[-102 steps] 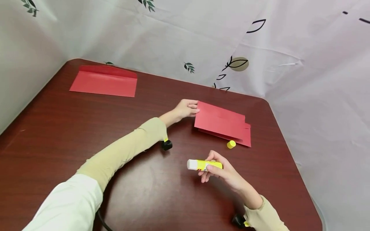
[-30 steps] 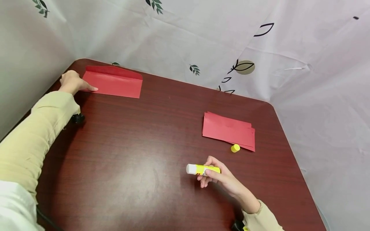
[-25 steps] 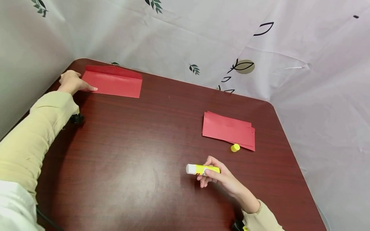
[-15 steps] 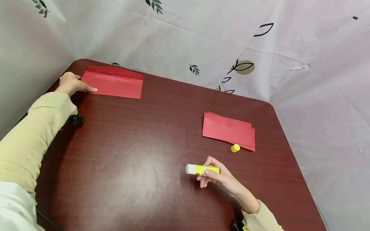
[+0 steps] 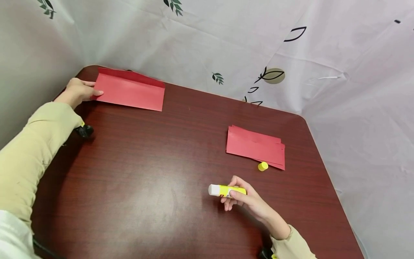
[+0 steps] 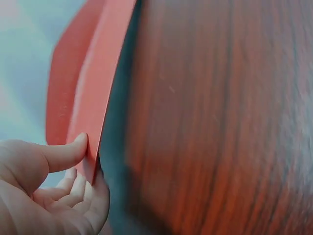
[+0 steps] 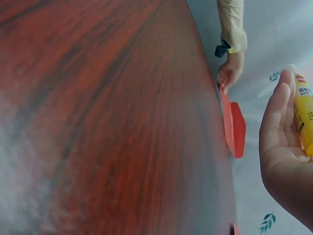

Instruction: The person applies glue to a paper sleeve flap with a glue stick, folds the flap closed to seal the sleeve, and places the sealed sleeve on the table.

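Note:
At the far left of the table, my left hand (image 5: 77, 91) pinches the left end of a red envelope (image 5: 130, 90) between thumb and fingers. Its flap stands unfolded along the far side, and the held end is raised off the wood. In the left wrist view the thumb lies on the envelope's (image 6: 98, 88) face with the fingers behind it. My right hand (image 5: 247, 198) grips a yellow glue stick (image 5: 226, 190) above the table, its white end pointing left. The right wrist view shows only part of the glue stick (image 7: 304, 110).
Several red envelopes (image 5: 253, 144) lie overlapped at the right of the brown table (image 5: 145, 162). A yellow cap (image 5: 263, 166) stands at their near edge. White patterned cloth (image 5: 194, 46) hangs behind the table's far edge.
My left hand left the right-hand envelopes for the far-left envelope. It now pinches that envelope, whose held end has lifted and shifted slightly right. My right hand stays nearly still with the glue stick.

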`<state>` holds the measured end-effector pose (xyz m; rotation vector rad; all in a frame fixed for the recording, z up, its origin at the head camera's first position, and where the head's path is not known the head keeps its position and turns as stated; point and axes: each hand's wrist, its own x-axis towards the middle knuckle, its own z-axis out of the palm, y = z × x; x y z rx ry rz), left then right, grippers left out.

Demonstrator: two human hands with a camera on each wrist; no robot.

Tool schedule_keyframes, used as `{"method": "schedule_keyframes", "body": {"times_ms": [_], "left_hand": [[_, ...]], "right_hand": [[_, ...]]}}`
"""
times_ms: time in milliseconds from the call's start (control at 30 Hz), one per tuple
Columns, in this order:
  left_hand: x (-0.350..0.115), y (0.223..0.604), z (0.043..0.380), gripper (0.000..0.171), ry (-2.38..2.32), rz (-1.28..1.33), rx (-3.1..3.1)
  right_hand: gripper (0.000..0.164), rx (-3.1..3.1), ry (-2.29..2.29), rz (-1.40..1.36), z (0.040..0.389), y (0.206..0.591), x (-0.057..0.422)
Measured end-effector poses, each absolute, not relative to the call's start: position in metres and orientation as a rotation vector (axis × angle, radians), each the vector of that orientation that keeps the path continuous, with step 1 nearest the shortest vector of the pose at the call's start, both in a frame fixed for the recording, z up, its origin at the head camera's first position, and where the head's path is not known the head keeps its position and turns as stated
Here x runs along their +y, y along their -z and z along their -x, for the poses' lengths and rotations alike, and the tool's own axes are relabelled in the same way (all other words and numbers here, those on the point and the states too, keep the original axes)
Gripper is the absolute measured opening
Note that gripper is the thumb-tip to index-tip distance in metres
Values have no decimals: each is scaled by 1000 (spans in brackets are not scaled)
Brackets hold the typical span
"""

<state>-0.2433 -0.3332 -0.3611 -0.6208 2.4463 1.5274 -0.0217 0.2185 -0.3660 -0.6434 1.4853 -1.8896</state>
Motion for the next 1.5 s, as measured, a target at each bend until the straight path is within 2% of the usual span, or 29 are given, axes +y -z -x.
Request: {"method": "schedule_keyframes", "body": {"times_ms": [300, 433, 633, 833, 933, 1500], "left_hand": [[-315, 335, 234, 89, -2130, 541, 1870], [-297, 325, 226, 86, -2258, 503, 1737], [-271, 320, 213, 69, -2264, 409, 1698], [-250, 319, 201, 83, -2175, 324, 1794], [-239, 322, 195, 84, -2108, 269, 1872], [-185, 344, 149, 73, -1975, 78, 1856]], "right_hand": [[16, 1478, 1884, 645, 23, 367, 217], [16, 1462, 1888, 626, 24, 369, 216], [14, 1456, 1890, 617, 23, 369, 215], [14, 1448, 1886, 621, 22, 370, 215], [15, 1447, 1886, 640, 23, 370, 214], [14, 1444, 1873, 649, 23, 370, 209]]}}
